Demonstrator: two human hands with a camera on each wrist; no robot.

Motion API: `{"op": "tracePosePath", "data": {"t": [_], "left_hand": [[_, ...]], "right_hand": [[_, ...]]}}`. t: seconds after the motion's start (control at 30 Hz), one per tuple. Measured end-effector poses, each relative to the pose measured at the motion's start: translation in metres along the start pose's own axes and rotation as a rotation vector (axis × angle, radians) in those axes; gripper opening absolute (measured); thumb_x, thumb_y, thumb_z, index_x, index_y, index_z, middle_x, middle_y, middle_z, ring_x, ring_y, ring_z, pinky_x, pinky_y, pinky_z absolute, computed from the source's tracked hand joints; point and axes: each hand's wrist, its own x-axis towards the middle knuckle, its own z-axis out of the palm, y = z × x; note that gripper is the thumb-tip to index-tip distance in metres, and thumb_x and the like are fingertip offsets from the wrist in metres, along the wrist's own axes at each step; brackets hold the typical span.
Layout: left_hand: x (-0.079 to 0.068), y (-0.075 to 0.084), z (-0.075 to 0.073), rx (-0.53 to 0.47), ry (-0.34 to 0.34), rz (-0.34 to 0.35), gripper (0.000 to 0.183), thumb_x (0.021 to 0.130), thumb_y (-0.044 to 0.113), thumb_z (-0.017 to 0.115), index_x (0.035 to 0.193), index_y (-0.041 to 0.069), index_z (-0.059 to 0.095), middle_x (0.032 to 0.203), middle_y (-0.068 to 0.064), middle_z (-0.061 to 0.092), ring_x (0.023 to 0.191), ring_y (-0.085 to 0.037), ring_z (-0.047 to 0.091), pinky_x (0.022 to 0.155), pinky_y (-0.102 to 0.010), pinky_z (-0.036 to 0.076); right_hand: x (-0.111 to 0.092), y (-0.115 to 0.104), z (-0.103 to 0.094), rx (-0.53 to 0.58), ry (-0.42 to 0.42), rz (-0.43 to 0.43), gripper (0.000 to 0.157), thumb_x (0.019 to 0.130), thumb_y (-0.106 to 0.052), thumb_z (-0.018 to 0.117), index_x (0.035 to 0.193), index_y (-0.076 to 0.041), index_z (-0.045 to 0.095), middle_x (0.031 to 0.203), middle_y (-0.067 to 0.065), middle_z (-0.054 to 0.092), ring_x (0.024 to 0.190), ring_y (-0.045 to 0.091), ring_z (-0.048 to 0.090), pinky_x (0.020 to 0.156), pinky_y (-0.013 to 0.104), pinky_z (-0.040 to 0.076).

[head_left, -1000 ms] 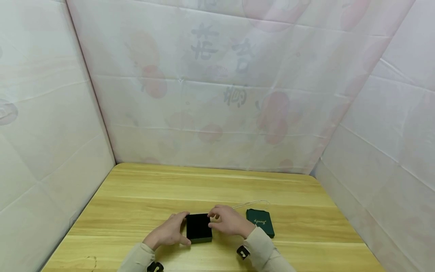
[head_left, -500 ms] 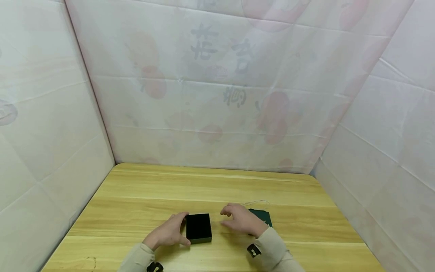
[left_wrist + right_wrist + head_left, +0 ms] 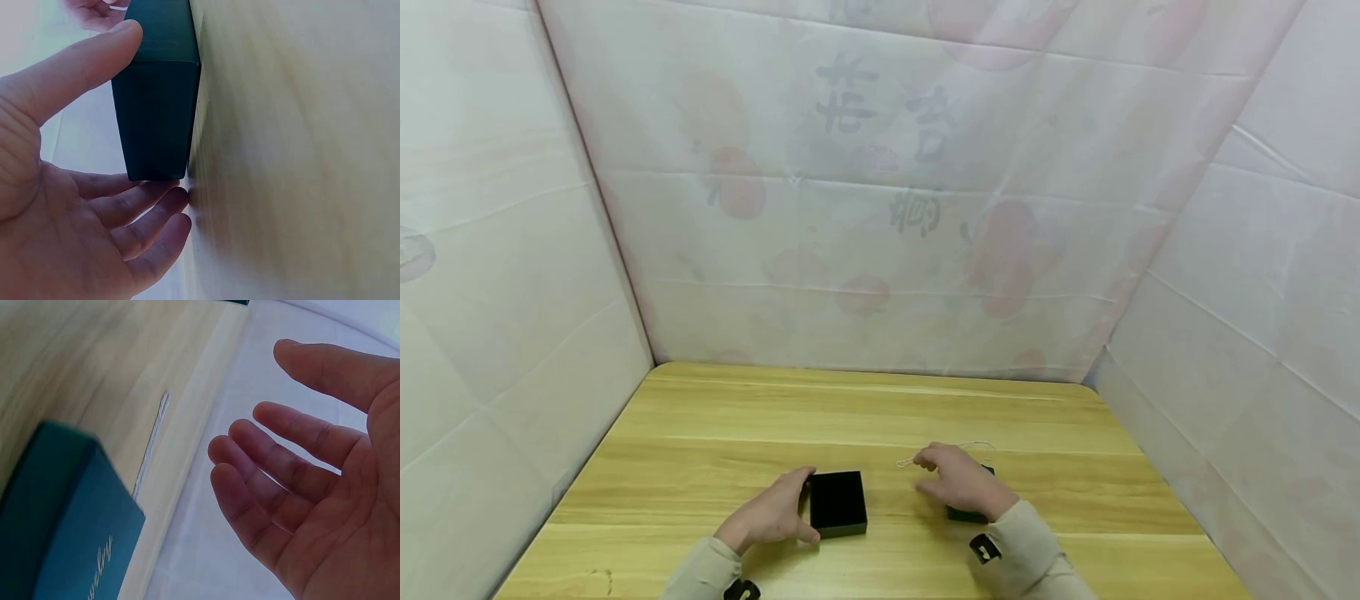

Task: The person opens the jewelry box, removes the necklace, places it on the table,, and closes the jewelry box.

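Observation:
My left hand [image 3: 772,510] holds a small dark green jewelry box [image 3: 838,504] on the table, thumb at its near left corner and fingertips at the far one. The box faces up with a black inside. In the left wrist view, thumb and fingers span the green side wall [image 3: 156,119]. My right hand [image 3: 958,482] hovers over the green lid [image 3: 967,516], fingers loosely bent and holding nothing. Its gold lettering shows in the right wrist view on the lid's top [image 3: 100,550]. Behind it lies a thin, pale twisted cord [image 3: 152,444], partly hidden by the hand in the head view.
The wooden table [image 3: 737,408] runs back to a pale printed curtain [image 3: 865,250]. More cloth hangs along the left [image 3: 497,333] and right sides [image 3: 1232,333]. Each wrist wears a black band.
My right hand has drawn away from the box's right edge and moved right, now covering most of the lid. My left hand and the box stay in place.

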Motion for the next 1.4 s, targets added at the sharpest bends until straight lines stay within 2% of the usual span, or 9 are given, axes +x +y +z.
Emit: {"op": "tracePosePath", "data": {"t": [0.17,0.43,0.67,0.9,1.03,1.27,1.4], "left_hand": [[0.000,0.000,0.000,-0.019,-0.012,0.007,0.097,0.060,0.027,0.080,0.133,-0.006,0.024,0.132,-0.025,0.030,0.119,-0.040,0.028,0.093,-0.052,0.026],[0.001,-0.001,-0.001,-0.024,-0.016,0.017,0.097,0.060,0.026,0.080,0.133,-0.006,0.024,0.133,-0.025,0.029,0.119,-0.039,0.029,0.094,-0.052,0.025],[0.002,-0.003,-0.001,-0.029,-0.016,0.034,0.095,0.061,0.026,0.079,0.133,-0.004,0.025,0.133,-0.022,0.030,0.119,-0.037,0.031,0.094,-0.050,0.026],[0.003,-0.004,-0.001,-0.031,-0.005,0.040,0.095,0.060,0.026,0.079,0.133,-0.004,0.026,0.133,-0.023,0.031,0.119,-0.038,0.031,0.094,-0.051,0.026],[0.003,-0.004,-0.002,-0.044,-0.011,0.033,0.096,0.060,0.026,0.080,0.133,-0.004,0.025,0.133,-0.023,0.031,0.119,-0.038,0.031,0.094,-0.051,0.026],[0.003,-0.005,-0.002,-0.063,-0.018,0.040,0.096,0.061,0.026,0.079,0.134,-0.004,0.025,0.134,-0.022,0.030,0.119,-0.037,0.031,0.094,-0.050,0.026],[0.003,-0.006,-0.002,-0.079,-0.018,0.043,0.096,0.061,0.026,0.079,0.134,-0.004,0.024,0.134,-0.023,0.029,0.119,-0.038,0.030,0.094,-0.051,0.026]], "right_hand": [[-0.006,0.008,-0.005,-0.038,0.043,-0.006,0.033,0.082,-0.023,0.062,0.107,-0.002,0.058,0.098,0.008,0.057,0.087,0.021,0.054,0.072,0.036,0.045],[-0.014,0.022,-0.011,-0.049,0.066,0.039,0.037,0.080,-0.022,0.064,0.107,0.002,0.058,0.097,0.010,0.056,0.088,0.025,0.054,0.072,0.039,0.045],[-0.022,0.039,-0.011,-0.053,0.056,0.142,0.044,0.078,-0.024,0.066,0.113,0.001,0.055,0.102,0.009,0.052,0.094,0.027,0.051,0.076,0.041,0.042],[-0.030,0.049,-0.012,-0.068,0.038,0.254,0.056,0.073,-0.031,0.070,0.116,0.000,0.053,0.113,0.012,0.048,0.104,0.029,0.045,0.081,0.044,0.040],[-0.034,0.054,-0.011,-0.086,0.022,0.291,0.064,0.070,-0.037,0.072,0.118,-0.001,0.052,0.119,0.015,0.044,0.109,0.032,0.041,0.083,0.045,0.039],[-0.041,0.061,-0.009,-0.100,0.004,0.352,0.080,0.064,-0.051,0.070,0.121,0.000,0.049,0.119,0.015,0.042,0.107,0.033,0.040,0.081,0.047,0.039],[-0.044,0.066,-0.008,-0.130,-0.005,0.358,0.086,0.061,-0.058,0.068,0.122,0.000,0.048,0.118,0.015,0.043,0.104,0.032,0.041,0.080,0.046,0.039]]}}
